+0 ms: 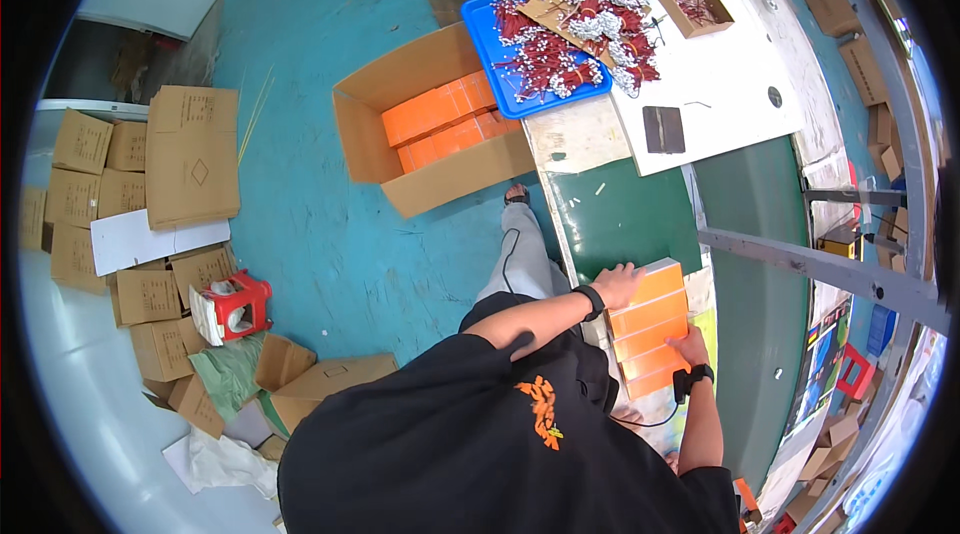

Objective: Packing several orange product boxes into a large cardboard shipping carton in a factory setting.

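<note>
Both hands, left hand [617,285] and right hand [692,346], grip the orange boxes [650,329].

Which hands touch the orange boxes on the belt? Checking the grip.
Touching: head view shows left hand on the orange boxes stack's far end, right hand against its near side.

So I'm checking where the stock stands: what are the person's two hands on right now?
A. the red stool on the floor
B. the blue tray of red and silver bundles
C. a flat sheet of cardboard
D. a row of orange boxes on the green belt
D: the left hand and right hand rest at either end of the orange boxes on the green belt.
</note>
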### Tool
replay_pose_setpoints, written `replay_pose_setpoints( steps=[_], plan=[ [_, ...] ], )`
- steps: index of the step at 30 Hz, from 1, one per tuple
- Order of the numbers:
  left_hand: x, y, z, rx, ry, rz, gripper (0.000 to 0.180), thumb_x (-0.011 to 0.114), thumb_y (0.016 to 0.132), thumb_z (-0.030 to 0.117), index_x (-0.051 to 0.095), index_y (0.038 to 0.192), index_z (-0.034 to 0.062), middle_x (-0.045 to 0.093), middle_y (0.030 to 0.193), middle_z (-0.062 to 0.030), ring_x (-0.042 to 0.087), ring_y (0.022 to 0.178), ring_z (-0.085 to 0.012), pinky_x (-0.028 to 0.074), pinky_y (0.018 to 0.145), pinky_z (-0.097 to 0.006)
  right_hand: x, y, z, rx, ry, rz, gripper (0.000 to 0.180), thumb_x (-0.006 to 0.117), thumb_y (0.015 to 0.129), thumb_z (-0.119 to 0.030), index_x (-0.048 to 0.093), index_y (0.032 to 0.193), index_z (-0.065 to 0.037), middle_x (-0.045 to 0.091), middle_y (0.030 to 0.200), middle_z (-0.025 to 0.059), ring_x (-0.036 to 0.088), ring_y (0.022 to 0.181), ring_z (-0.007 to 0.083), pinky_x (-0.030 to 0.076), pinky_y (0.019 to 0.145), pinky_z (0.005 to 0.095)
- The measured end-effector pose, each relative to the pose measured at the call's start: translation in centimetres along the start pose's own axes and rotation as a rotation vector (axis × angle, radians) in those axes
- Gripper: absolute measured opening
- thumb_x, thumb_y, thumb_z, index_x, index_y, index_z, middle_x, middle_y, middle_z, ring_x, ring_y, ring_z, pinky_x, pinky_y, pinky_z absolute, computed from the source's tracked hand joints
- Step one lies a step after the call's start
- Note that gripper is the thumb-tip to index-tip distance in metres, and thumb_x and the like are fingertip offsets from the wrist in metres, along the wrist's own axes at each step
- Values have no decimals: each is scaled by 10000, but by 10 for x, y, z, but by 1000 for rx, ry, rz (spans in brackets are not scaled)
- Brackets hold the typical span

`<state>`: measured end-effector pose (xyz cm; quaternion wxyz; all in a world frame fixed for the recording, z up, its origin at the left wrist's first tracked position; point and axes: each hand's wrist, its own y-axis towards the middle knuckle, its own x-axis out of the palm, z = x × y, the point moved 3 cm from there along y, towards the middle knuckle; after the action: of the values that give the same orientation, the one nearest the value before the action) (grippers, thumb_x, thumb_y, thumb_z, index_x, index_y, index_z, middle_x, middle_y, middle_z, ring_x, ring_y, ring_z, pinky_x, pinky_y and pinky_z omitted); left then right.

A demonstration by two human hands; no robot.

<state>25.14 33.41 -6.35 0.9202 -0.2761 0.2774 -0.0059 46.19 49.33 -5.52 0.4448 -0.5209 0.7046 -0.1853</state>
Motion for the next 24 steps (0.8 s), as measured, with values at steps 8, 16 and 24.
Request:
replay_pose_setpoints(
  steps=[8,16,24],
  plan=[
    [2,6,0,20,57,18,667,609,753,129,283,1326,22,438,1191,-195,475,1098,-348,468,821,-462,-6,-9,-22,44,-79,78,416,755,613,-100,635,987,36,675,888,133,645,815,228,494,757,324],
    [-2,6,0,64,83,-38,771,710,699,174,256,1306,33,434,1162,-204,484,1093,-362,471,843,-459,-6,-6,-11,101,-108,118,439,781,576,-169,659,965,-6,676,836,134,646,779,256,495,737,336],
    [-9,12,9,85,231,-177,823,719,724,281,237,1340,27,436,1236,-210,503,1099,-343,443,875,-453,11,-20,8,218,-266,314,776,799,545,-237,497,1255,-162,487,1249,142,427,1185,349,372,981,431]
  ],
)
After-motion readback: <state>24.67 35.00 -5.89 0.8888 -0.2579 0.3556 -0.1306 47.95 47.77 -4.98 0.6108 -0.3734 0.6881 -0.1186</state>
